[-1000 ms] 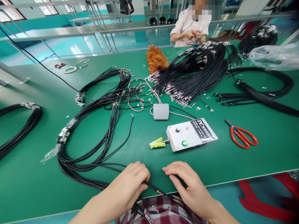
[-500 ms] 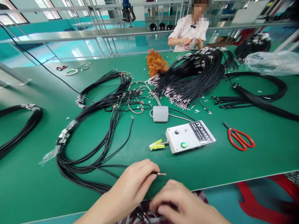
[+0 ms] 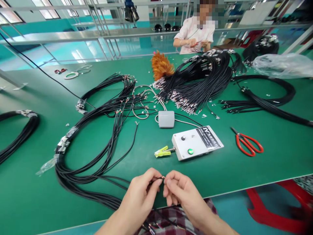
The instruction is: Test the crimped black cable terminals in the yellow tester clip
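Near the table's front edge, my left hand [image 3: 144, 189] pinches a thin black cable close to its stripped end. My right hand [image 3: 179, 187] is closed at the fingertips on the fine bare wires [image 3: 163, 177] of that same end. Just beyond both hands lies a white control box [image 3: 193, 142] with a green lit button and a yellow clip [image 3: 162, 151] on its shaft. To the left curves a bundle of black cables [image 3: 70, 178], bound with clear wrap, its stripped ends fanned out. More cable ends [image 3: 150, 228] rest on my lap.
Red-handled scissors [image 3: 248, 143] lie right of the box. A grey pedal-like block [image 3: 166, 119] sits behind it. Farther back are a large black cable pile [image 3: 205, 75], an orange feather duster [image 3: 161, 65] and a plastic bag [image 3: 283, 65]. A co-worker [image 3: 195, 32] sits across the table.
My right hand has risen from my lap to meet the cable end, and its fingers have closed on the wires. The left hand keeps its hold on the cable.
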`<state>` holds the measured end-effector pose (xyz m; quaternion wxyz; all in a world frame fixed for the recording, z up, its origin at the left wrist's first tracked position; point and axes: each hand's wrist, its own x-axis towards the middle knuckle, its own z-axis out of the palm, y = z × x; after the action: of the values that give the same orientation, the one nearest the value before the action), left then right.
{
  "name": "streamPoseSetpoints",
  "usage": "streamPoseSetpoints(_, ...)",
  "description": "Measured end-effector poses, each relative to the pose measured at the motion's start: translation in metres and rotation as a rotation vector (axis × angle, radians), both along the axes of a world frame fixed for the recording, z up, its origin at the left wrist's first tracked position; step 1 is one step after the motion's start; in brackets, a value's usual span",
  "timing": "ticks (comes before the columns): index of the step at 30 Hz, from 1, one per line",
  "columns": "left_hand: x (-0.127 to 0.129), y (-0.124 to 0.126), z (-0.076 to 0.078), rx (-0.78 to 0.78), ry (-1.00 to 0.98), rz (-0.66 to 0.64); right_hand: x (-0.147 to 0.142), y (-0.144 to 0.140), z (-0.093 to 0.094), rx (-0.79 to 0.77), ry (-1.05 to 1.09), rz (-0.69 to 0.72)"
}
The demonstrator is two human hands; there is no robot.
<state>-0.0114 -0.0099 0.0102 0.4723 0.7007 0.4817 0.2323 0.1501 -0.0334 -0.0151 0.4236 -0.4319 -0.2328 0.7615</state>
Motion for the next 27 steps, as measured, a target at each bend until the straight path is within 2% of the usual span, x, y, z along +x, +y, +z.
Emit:
streamPoseSetpoints(3,0.002,0.001,0.000,-0.045,-0.039,0.055,0.001,0.001,0.000,-0.020,0.002,-0.091)
streamPoseSetpoints(6,0.004,0.002,0.002,-0.070,-0.068,0.079,0.004,0.003,0.002,-0.023,0.039,-0.118)
streamPoseSetpoints(12,0.003,0.002,0.002,-0.128,-0.125,0.077,-0.002,0.005,0.002,0.012,0.006,-0.097)
streamPoseSetpoints(17,-0.001,0.000,-0.002,-0.252,-0.222,0.075,-0.006,0.010,-0.003,0.056,-0.083,-0.074)
streamPoseSetpoints(22,0.000,0.004,0.003,-0.385,-0.372,0.065,-0.004,0.016,0.000,0.121,-0.157,0.000)
streamPoseSetpoints(24,0.002,0.007,0.004,-0.388,-0.416,0.107,-0.003,0.016,0.002,0.124,-0.200,0.030)
streamPoseSetpoints(27,0.004,0.009,0.000,-0.419,-0.446,0.264,-0.001,0.015,0.005,0.159,-0.283,0.068)
